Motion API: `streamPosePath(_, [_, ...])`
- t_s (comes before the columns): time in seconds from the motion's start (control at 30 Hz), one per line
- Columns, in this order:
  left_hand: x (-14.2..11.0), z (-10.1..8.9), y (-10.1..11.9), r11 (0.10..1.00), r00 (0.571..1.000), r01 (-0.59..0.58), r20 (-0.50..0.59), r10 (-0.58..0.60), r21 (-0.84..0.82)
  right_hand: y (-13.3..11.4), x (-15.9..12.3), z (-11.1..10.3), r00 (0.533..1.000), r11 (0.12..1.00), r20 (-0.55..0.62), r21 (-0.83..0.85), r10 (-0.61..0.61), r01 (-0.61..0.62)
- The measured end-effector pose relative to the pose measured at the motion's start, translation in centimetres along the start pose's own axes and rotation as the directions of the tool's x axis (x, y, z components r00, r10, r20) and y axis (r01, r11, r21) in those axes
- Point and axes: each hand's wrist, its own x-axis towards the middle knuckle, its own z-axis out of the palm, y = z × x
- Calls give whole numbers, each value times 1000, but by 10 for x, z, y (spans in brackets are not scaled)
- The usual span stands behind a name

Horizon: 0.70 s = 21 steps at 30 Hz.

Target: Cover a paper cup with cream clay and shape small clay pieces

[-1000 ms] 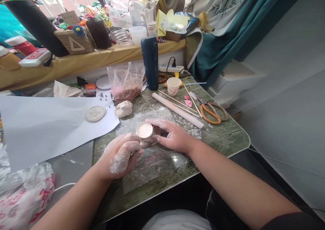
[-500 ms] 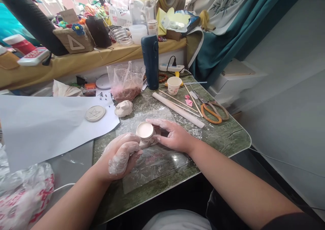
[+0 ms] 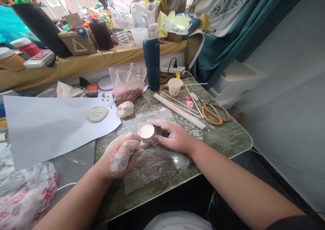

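A small upturned paper cup [image 3: 146, 132] stands on a clear plastic sheet [image 3: 152, 162] on the green table. My left hand [image 3: 121, 154], caked with white clay, is curled and pressed against the cup's lower left side. My right hand [image 3: 172, 135] wraps around the cup's right side with fingers curved behind it. What lies under the cup's rim is hidden by my fingers.
A clay lump [image 3: 125, 109], a star-stamped clay disc [image 3: 97, 114] on white paper [image 3: 50, 128], a rolling pin [image 3: 179, 110], wooden sticks, orange scissors [image 3: 213, 112], a paper cup [image 3: 175, 86], a blue flask [image 3: 151, 63] and a plastic bag [image 3: 127, 84] lie beyond. The table edge [image 3: 243, 145] curves off right.
Both hands stay on the upturned cup in nearly the same pose; only the view has shifted slightly.
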Motion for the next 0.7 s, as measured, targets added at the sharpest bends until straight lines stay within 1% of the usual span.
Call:
streamPosePath(0.1, [-4, -1, -1, 998, 1000, -5, -8, 5, -58, 1, 0, 1, 1000, 1000, -3, 2, -9, 9])
streamPosePath(0.2, [-6, -2, -1, 997, 1000, -3, 20, 5, -72, 1, 0, 1, 1000, 1000, -13, 0, -15, 15])
streamPosePath(0.3, [-4, -3, 0, 998, 999, -6, 36, 8, -57, 0, 0, 1, 1000, 1000, -17, -3, -14, 14])
streamPosePath(0.43, [0, -4, 1, 999, 997, -38, 68, 40, -21, 0, 0, 0, 1000, 1000, -15, -3, -14, 14])
streamPosePath(0.57, [1, -5, 0, 1000, 995, -14, 103, 15, -10, 0, 0, 0, 1000, 1000, -10, 3, -8, 8])
streamPosePath(0.63, [1, -5, 0, 1000, 995, -9, 103, 10, -7, -1, 0, 0, 1000, 1000, -13, 2, -5, 5])
streamPosePath(0.7, [2, -4, 0, 1000, 996, -27, 80, 26, 6, -1, 0, 0, 1000, 1000, -13, 6, -4, 4])
